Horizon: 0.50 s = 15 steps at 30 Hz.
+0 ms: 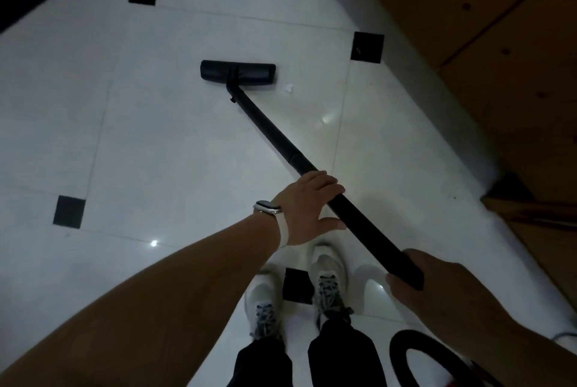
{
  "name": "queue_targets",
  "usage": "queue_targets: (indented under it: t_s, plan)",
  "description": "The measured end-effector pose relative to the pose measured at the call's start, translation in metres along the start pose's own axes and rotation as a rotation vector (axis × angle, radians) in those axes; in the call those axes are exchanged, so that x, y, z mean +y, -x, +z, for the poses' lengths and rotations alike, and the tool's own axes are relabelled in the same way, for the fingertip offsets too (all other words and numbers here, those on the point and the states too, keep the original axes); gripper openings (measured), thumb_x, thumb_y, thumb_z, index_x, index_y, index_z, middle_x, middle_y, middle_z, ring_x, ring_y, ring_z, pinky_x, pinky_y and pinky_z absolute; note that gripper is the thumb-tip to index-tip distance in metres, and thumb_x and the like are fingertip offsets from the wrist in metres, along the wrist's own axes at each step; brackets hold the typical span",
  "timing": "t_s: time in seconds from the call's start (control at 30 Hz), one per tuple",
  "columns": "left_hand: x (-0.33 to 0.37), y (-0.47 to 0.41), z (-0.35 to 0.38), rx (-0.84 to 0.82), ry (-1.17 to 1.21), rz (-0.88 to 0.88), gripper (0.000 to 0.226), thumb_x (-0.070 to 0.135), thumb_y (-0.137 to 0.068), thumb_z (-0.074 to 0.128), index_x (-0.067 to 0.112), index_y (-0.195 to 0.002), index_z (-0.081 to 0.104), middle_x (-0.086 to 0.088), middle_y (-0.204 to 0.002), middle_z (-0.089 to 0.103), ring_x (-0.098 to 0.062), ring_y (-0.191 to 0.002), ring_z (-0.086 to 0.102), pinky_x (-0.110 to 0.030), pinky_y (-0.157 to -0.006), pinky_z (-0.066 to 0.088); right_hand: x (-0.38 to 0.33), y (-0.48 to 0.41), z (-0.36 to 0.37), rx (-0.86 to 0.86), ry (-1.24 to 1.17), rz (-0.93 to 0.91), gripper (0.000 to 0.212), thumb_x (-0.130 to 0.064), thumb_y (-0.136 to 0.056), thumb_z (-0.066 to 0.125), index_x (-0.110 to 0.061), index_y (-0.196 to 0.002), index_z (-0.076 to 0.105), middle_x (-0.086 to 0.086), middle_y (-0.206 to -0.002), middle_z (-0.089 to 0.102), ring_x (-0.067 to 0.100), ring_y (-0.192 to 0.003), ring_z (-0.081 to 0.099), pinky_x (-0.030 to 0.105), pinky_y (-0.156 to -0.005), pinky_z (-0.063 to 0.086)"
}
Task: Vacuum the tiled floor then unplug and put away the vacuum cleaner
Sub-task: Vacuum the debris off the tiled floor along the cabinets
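- Wand (pixel 274 133): rigid black tube, judged light and smooth; it runs from near right to the head (pixel 238 72), flat on the floor (pixel 125 124) at centre far.
- Hold: 2 spaced grips suit it.
- Left hand (pixel 307 204): arm extended, fingers draped over mid-wand, thumb splayed, loosely closed.
- Right hand (pixel 437 286): wrapped firmly around the near end.
- Scrap (pixel 288 88) lies just right of the head.
- Hose (pixel 415 361) loops at near right.

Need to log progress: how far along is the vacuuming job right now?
Done: nothing can be confirmed. In hand: the left hand and right hand grip the vacuum wand, with the floor head flat on the tiled floor. A white scrap lies just right of the head, not yet picked up. Left: finishing the floor, unplugging, storing; the hose trails by the feet.
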State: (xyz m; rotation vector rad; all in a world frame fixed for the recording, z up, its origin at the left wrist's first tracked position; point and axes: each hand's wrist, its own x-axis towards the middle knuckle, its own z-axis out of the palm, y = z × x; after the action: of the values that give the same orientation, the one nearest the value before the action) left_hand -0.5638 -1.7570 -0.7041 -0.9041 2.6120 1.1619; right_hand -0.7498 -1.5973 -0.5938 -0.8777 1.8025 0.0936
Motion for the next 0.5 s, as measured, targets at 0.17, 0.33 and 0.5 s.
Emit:
queue_targets:
  t_s: [0.17, 0.33, 0.5]
  plan:
    - [0.021, -0.001, 0.013, -0.024, 0.005, 0.106, 0.067, 0.051, -0.082, 0.068, 0.013, -0.136, 0.054, -0.009, -0.139, 0.053, -0.031, -0.137, 0.037, -0.045, -0.111, 0.037, 0.025, 0.023, 0.009, 0.005, -0.090, 0.079, 0.023, -0.050, -0.090, 0.059, -0.027, -0.086, 0.055, 0.000, -0.059, 0.058, 0.008, -0.047, 0.054, 0.021, -0.049, 0.044]
    - [0.037, 0.011, 0.024, -0.059, -0.026, 0.185, 0.063, 0.047, -0.083, 0.070, 0.010, -0.131, 0.057, -0.013, -0.134, 0.056, -0.034, -0.131, 0.043, -0.044, -0.110, 0.036, 0.033, 0.050, 0.033, 0.034, -0.109, 0.145, 0.022, -0.049, -0.091, 0.057, -0.027, -0.090, 0.054, 0.002, -0.066, 0.064, 0.011, -0.054, 0.060, 0.022, -0.053, 0.046]
    - [0.043, 0.033, 0.027, -0.162, 0.003, 0.183, 0.063, 0.044, -0.084, 0.070, 0.009, -0.133, 0.055, -0.013, -0.136, 0.053, -0.033, -0.132, 0.040, -0.043, -0.115, 0.029, 0.028, 0.072, 0.055, 0.026, -0.140, 0.168, 0.023, -0.051, -0.091, 0.057, -0.029, -0.087, 0.052, 0.002, -0.065, 0.060, 0.008, -0.052, 0.055, 0.018, -0.050, 0.040]
